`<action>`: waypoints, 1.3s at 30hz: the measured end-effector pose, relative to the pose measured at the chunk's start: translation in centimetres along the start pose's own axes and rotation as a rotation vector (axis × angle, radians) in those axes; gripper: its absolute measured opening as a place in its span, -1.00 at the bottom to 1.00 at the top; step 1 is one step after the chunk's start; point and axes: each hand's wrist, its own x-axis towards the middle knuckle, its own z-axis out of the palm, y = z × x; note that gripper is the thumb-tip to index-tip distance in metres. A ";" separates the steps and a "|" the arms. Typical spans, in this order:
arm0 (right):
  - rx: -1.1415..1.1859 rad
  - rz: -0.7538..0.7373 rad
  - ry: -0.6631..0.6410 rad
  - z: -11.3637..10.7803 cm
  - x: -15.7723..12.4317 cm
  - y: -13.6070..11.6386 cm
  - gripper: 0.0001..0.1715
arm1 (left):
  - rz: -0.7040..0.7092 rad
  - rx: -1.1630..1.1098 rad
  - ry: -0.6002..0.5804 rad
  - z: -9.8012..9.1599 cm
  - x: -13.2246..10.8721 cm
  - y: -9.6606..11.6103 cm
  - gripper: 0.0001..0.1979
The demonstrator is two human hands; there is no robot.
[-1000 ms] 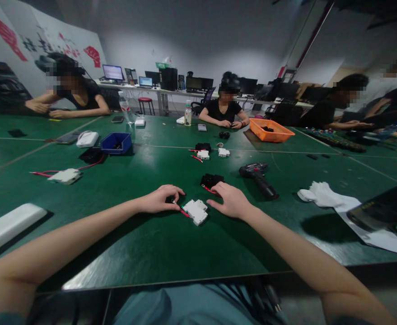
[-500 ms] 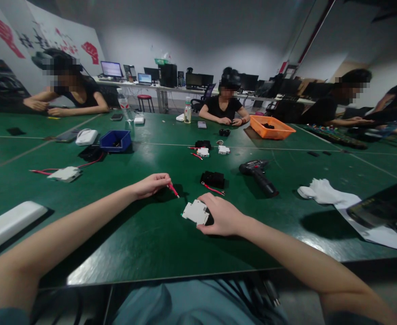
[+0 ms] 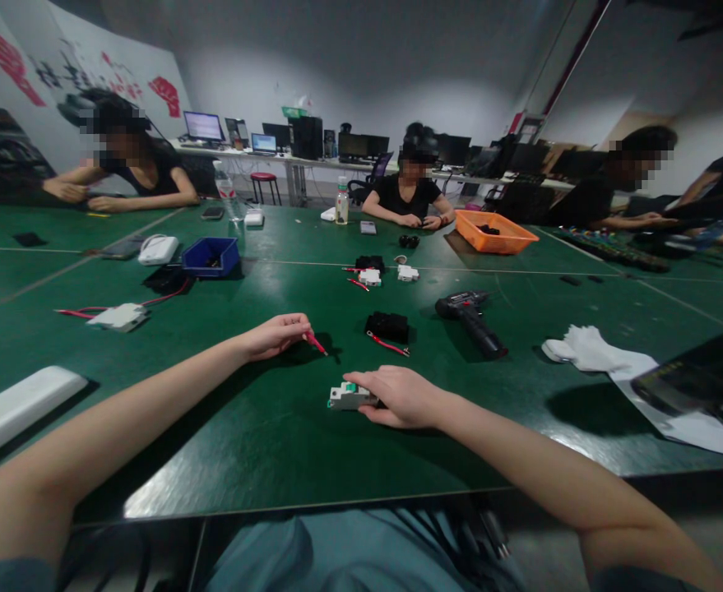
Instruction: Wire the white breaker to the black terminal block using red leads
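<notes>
Pinched in my left hand [image 3: 280,335] is a short red wire [image 3: 317,342], its bare metal tip pointing right and down, just above the green table. My right hand [image 3: 401,396] grips a white circuit breaker [image 3: 347,396] by its right end. The breaker's narrow side with a green part faces up, and the fingers hide its far end. A gap separates the wire tip from the breaker. Behind my right hand lie a black block [image 3: 386,326] and a red wire with metal ends [image 3: 388,344].
A cordless drill [image 3: 472,322] lies right of the black block. Further off are white breakers [image 3: 369,277], a blue bin [image 3: 211,257] and an orange basket [image 3: 497,232]. Another wired breaker [image 3: 118,317] lies left. A white glove [image 3: 589,349] rests at right. Co-workers sit across the table.
My right hand has turned the breaker from its broad flat face to its narrow side with the green part up. My left hand and its wire have barely moved.
</notes>
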 end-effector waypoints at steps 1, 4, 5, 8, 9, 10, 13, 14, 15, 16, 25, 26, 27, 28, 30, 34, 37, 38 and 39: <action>0.000 0.006 -0.007 0.0 0.0 0.0 -0.35 | -0.002 0.001 -0.002 0.0 0.0 0.0 -0.68; 0.004 0.025 -0.022 -0.2 0.0 0.1 -0.36 | -0.006 0.005 0.001 -0.1 0.1 -0.1 -0.69; 0.006 0.030 -0.027 -0.3 0.0 0.1 -0.36 | -0.004 0.004 -0.001 0.0 0.1 -0.1 -0.69; 0.015 0.040 -0.038 -0.5 0.1 0.2 -0.35 | -0.002 -0.014 -0.011 0.0 0.2 -0.2 -0.71; 0.018 0.041 -0.041 -0.6 0.1 0.2 -0.35 | -0.007 -0.019 -0.014 0.0 0.2 -0.2 -0.71; 0.022 0.041 -0.043 -0.6 0.1 0.2 -0.35 | -0.015 -0.020 -0.015 0.0 0.2 -0.3 -0.71; 0.035 0.042 -0.044 -0.6 0.1 0.3 -0.36 | -0.029 -0.002 -0.012 0.0 0.3 -0.4 -0.71; 0.039 0.041 -0.042 -0.6 0.1 0.3 -0.36 | -0.027 0.008 -0.015 -0.1 0.3 -0.4 -0.71; 0.044 0.042 -0.040 -0.6 0.1 0.3 -0.37 | -0.020 0.018 -0.020 -0.1 0.3 -0.4 -0.71; 0.048 0.043 -0.039 -0.5 0.1 0.3 -0.37 | -0.012 0.030 -0.026 -0.1 0.3 -0.4 -0.72; 0.058 0.043 -0.050 -0.7 0.1 0.4 -0.38 | -0.011 0.020 -0.064 0.0 0.2 -0.1 -0.75; 0.058 0.042 -0.050 -0.7 0.1 0.4 -0.38 | -0.010 0.015 -0.069 0.0 0.2 -0.2 -0.76; 0.058 0.041 -0.050 -0.6 0.1 0.4 -0.38 | -0.008 0.010 -0.073 -0.1 0.2 -0.2 -0.76; 0.058 0.039 -0.049 -0.6 0.1 0.4 -0.38 | -0.003 0.005 -0.076 -0.1 0.3 -0.3 -0.77; 0.058 0.035 -0.048 -0.6 0.1 0.4 -0.38 | 0.007 -0.001 -0.081 -0.3 0.4 -0.4 -0.77; 0.058 0.032 -0.047 -0.7 0.1 0.4 -0.38 | 0.023 0.012 -0.090 -0.4 0.5 -0.5 -0.79; 0.057 0.035 -0.050 -0.8 0.1 0.4 -0.39 | 0.021 0.003 -0.111 -0.5 0.4 -0.5 -0.81; 0.058 0.033 -0.049 -0.8 0.1 0.4 -0.39 | 0.018 -0.006 -0.114 -0.5 0.4 -0.4 -0.81; 0.059 0.033 -0.047 -0.8 0.1 0.4 -0.39 | 0.016 -0.015 -0.115 -0.5 0.4 -0.4 -0.82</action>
